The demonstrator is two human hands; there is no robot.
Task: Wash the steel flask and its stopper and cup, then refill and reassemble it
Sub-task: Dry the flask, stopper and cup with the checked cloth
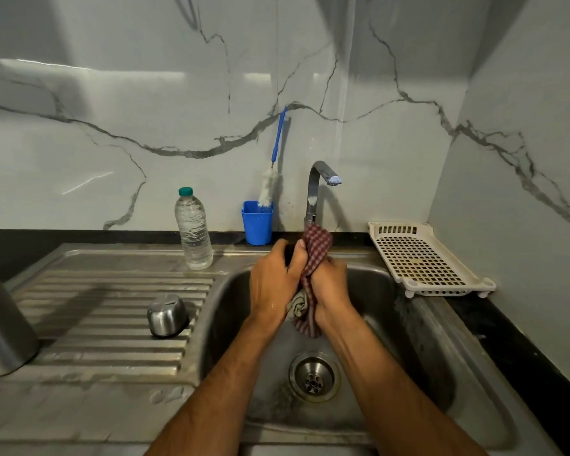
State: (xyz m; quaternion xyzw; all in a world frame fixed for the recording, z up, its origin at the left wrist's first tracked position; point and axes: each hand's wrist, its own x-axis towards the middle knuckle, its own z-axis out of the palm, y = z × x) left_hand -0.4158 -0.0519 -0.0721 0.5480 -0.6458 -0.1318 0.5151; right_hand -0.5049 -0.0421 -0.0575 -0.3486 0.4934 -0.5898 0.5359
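Over the sink [418, 327], left hand [275, 278] grips a dark stopper-like piece, right hand [329, 287] clutches a checked cloth [315, 255]; wet fingers could drop it

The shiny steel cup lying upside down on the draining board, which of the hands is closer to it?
Left. The left hand is over the sink, just right of the steel cup. The right hand is farther right, gripping the checked cloth.

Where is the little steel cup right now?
The steel cup sits upside down on the ribbed draining board, left of the sink basin.
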